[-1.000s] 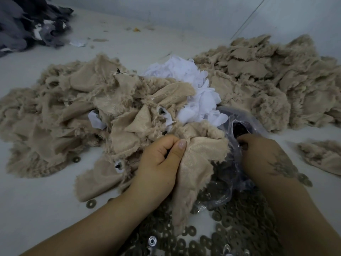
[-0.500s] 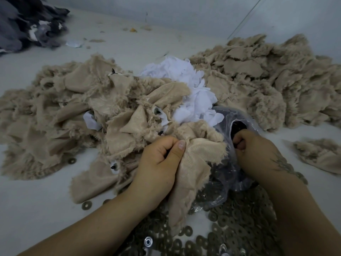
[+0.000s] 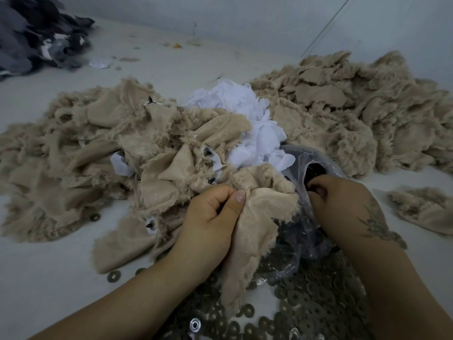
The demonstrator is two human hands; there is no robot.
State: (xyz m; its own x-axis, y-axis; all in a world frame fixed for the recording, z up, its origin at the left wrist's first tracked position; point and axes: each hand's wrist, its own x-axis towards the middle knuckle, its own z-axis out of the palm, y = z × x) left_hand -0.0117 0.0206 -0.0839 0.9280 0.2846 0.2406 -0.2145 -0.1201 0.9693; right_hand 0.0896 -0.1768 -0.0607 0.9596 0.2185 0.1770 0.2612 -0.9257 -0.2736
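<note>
My left hand [image 3: 211,224] grips a beige furry fabric piece [image 3: 252,231] at the front of the middle pile, thumb pressed on its smooth back side. My right hand [image 3: 343,207] has its fingers curled at the mouth of a clear plastic bag [image 3: 306,229] holding small dark parts; whether the fingertips pinch a part is hidden. Flat round washers [image 3: 306,303] lie spread on the table under both forearms.
A big heap of beige fur pieces [image 3: 73,155] lies left, another [image 3: 355,114] at the back right, white fabric cutouts [image 3: 247,123] between them. A single beige piece [image 3: 424,209] sits at the right edge. Dark grey fabric [image 3: 31,33] is piled far left.
My right hand has drawn back out of the bag's mouth towards me, fingers now curled at the opening. The left hand keeps its grip on the fabric piece.
</note>
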